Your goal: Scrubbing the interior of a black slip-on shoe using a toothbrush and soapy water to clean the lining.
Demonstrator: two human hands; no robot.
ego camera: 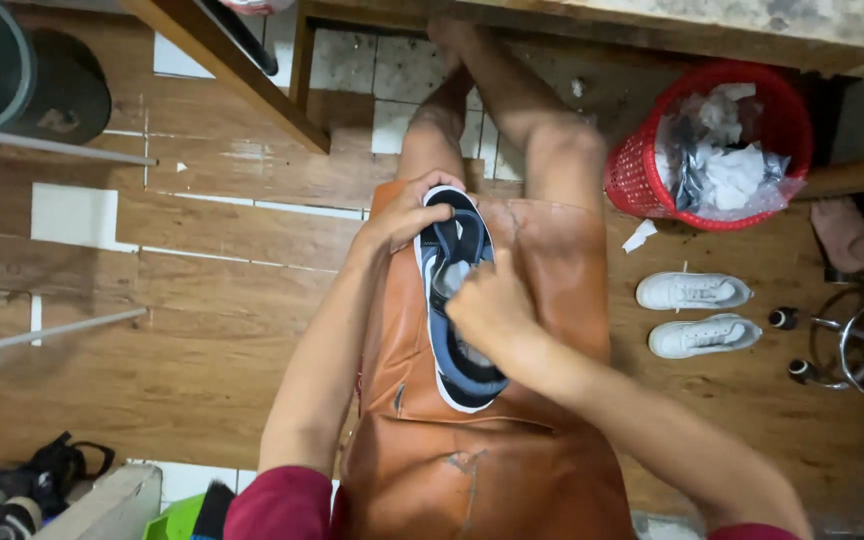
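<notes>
Light: even, soft indoor, moderately bright | Shadows: faint, darker under the workbench [592, 25] at top | Glare: mild sheen on the leather apron [482, 470] | Blur: right hand [492, 305] slightly smeared | Edges: wide-angle stretching, corners soft

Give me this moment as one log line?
left hand: grips shoe toe | right hand: inside shoe | shoe: on apron lap

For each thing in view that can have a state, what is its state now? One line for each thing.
Blue shoe: lying on the brown apron over the lap, opening up.
Left hand: gripping the shoe's far end.
Right hand: fingers at the shoe's opening.
White shoes: a pair side by side on the floor, untouched.
Red basket: upright, full of crumpled waste.
</notes>
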